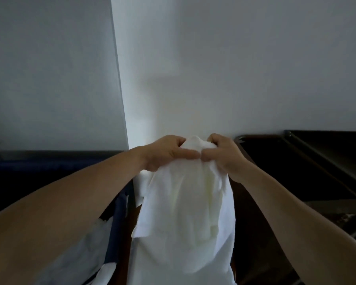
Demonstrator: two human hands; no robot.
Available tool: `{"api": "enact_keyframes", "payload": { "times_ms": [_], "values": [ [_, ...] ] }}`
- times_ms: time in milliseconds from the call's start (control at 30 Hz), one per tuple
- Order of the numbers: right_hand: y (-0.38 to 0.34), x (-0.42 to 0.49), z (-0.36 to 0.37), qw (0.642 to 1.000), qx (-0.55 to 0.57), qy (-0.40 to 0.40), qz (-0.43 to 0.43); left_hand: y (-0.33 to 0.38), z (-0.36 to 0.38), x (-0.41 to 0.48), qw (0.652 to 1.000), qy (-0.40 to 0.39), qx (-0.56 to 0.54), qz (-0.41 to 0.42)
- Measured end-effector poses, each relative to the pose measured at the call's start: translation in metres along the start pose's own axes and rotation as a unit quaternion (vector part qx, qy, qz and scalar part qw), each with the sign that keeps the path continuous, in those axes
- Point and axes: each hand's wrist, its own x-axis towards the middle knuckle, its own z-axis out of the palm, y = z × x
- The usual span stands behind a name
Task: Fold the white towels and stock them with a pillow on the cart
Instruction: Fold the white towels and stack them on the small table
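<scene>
A white towel point(185, 212) hangs in front of me, bunched at its top edge and falling down past the bottom of the view. My left hand point(164, 153) grips the top of the towel from the left. My right hand point(220, 155) grips the same top edge from the right, and the two hands almost touch. The dark cart point(317, 161) stands on the right, its metal rim showing. No pillow is in view.
A dark blue fabric bin point(49, 167) stands on the left with white linen point(90, 254) inside it. A white wall point(234, 68) with a protruding corner rises straight ahead, close behind the towel.
</scene>
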Motion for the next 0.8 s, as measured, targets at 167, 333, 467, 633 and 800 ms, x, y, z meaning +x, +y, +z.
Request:
{"api": "enact_keyframes", "payload": {
  "times_ms": [167,333,467,633,800],
  "values": [
    [0.001,-0.004,-0.044,0.977,0.212,0.023,0.010,-0.018,-0.029,-0.011,0.978,-0.024,0.208,-0.012],
    [0.007,-0.008,-0.067,0.943,0.331,-0.035,-0.008,-0.041,-0.036,0.001,0.950,0.101,0.288,0.071],
    [0.018,-0.012,-0.063,0.928,0.362,-0.088,0.023,-0.027,-0.015,0.005,0.938,0.036,0.282,0.198],
    [0.027,-0.016,-0.052,0.928,0.352,-0.120,0.027,-0.008,0.013,0.007,0.951,-0.056,0.229,0.201],
    [0.031,-0.012,-0.064,0.925,0.378,-0.029,0.018,-0.017,0.001,0.004,0.957,-0.007,0.247,0.150]
  ]
}}
